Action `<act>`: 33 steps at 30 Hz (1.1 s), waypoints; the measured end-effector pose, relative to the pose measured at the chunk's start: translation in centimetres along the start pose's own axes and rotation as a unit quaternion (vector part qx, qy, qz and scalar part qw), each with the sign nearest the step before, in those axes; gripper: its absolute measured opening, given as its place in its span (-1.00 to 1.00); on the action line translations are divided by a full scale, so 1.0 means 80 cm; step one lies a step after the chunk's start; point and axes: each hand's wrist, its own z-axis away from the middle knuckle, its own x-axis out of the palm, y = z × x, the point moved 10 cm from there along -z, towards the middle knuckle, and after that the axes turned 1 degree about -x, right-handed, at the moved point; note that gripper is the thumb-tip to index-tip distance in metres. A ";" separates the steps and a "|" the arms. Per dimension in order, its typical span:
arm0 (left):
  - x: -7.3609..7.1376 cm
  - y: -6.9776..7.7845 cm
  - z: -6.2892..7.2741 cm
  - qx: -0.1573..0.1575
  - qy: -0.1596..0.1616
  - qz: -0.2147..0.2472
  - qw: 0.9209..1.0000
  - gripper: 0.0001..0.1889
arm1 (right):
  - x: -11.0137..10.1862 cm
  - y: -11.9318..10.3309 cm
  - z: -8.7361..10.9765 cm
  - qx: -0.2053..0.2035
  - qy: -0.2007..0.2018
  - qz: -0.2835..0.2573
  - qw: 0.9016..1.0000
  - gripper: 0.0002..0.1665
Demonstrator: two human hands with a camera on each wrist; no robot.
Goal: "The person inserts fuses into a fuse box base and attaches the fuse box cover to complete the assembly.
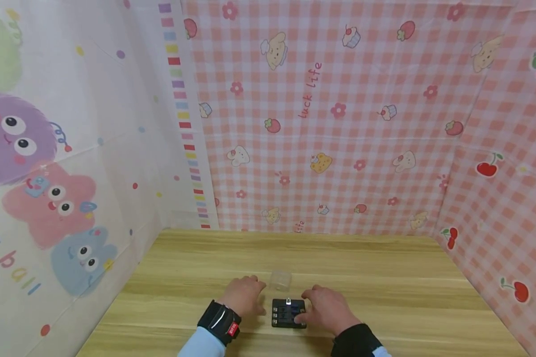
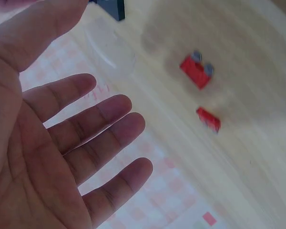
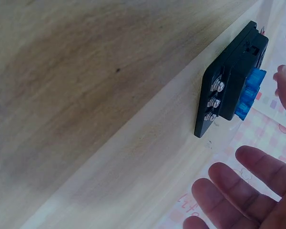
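A black fuse block (image 1: 288,313) lies flat on the wooden tabletop between the two hands. The right wrist view shows silver screw terminals (image 3: 213,102) along its side and blue blade fuses (image 3: 250,94) standing in its top. My right hand (image 1: 328,310) is at the block's right side, the thumb overlapping its corner in the head view, fingers spread. To the left, my left hand (image 1: 243,296) hovers apart from the block, its fingers loosely extended and holding nothing. Behind the block lies a clear plastic cover (image 1: 280,280), also visible in the left wrist view (image 2: 109,47).
Two small red pieces lie on the tabletop in the left wrist view: a larger one (image 2: 197,71) with grey round ends and a smaller one (image 2: 209,119). Patterned cloth walls (image 1: 321,119) enclose the wooden table (image 1: 384,267) at back and sides.
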 end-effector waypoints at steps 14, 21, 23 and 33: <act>-0.041 -0.053 0.002 -0.031 0.040 0.023 0.998 -0.53 | 0.001 0.001 0.003 0.013 -0.021 -0.003 1.000 -0.21; -0.047 -0.072 0.002 -0.038 0.029 0.043 0.998 -0.55 | 0.001 0.001 0.004 0.017 -0.025 0.002 1.000 -0.22; -0.045 -0.077 0.002 -0.042 0.024 0.047 0.998 -0.55 | 0.002 0.001 0.003 0.018 -0.024 0.004 1.000 -0.23; -0.031 -0.081 0.004 -0.039 0.021 0.043 0.998 -0.67 | 0.004 0.001 0.004 0.014 -0.026 0.011 1.000 -0.23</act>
